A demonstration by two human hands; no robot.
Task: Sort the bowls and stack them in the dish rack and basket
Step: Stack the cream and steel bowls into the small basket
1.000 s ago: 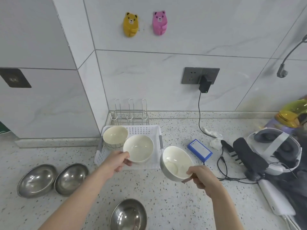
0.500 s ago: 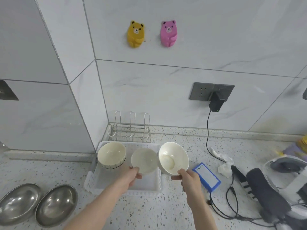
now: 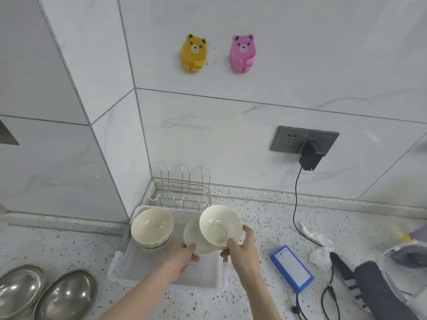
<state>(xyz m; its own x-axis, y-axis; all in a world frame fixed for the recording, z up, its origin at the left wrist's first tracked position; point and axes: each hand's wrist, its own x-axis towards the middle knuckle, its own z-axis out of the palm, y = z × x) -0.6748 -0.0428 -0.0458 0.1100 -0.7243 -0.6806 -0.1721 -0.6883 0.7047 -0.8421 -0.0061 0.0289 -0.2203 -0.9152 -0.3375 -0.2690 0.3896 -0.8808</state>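
two cream bowls held tilted over white basket (image 3: 129,269): left hand (image 3: 182,259) fingers pinching lower bowl (image 3: 196,243), right hand (image 3: 242,248) fingers pinching upper bowl (image 3: 219,225) rim.

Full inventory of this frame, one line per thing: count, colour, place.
ceramic bowls: 3, cream; one in each hand, one in basket's back left
basket: 1, white; counter, before rack
dish rack: 1, metal wire; corner, behind basket
steel bowls: 2, silver; counter, bottom left
bear hooks: 2, yellow and pink; wall
charger: 1, black; wall socket
blue box: 1; counter, right
left hand: holds lower bowl
right hand: holds upper bowl
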